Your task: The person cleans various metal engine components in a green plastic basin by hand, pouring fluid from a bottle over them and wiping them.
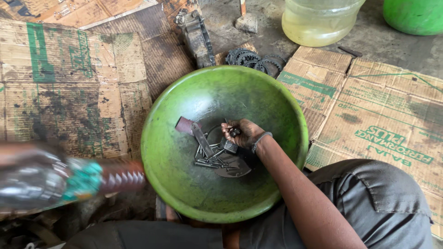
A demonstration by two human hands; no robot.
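One round green plastic basin [184, 184] sits on flattened brown cardboard sheets [69, 83] between my knees. My right hand [242, 133] reaches into its bottom, fingers clenched around one small dark metal part [235, 133], held just above the heap. Below it lies a loose pile of thin grey steel pins and bolts [208, 161]; they overlap too much for me to count them. With them rest one flat grey metal strip [201, 139], one reddish-brown rectangular scrap [184, 124], one dark block-shaped nut [230, 147] and one dark fan-shaped metal plate [234, 168], partly covered by my wrist. My left hand [18, 170] is at the left edge, blurred and cut off; it appears to grasp one blurred cylindrical object with a teal band and a reddish zigzag-patterned end [87, 180], though I cannot tell the grip exactly. Beyond the basin lie a stack of dark toothed metal rings [256, 60], number unclear, one grimy grey metal casting [198, 39], one clear plastic jug of yellowish liquid [318, 20], cut off at the top, and one green container [415, 16], mostly out of frame.
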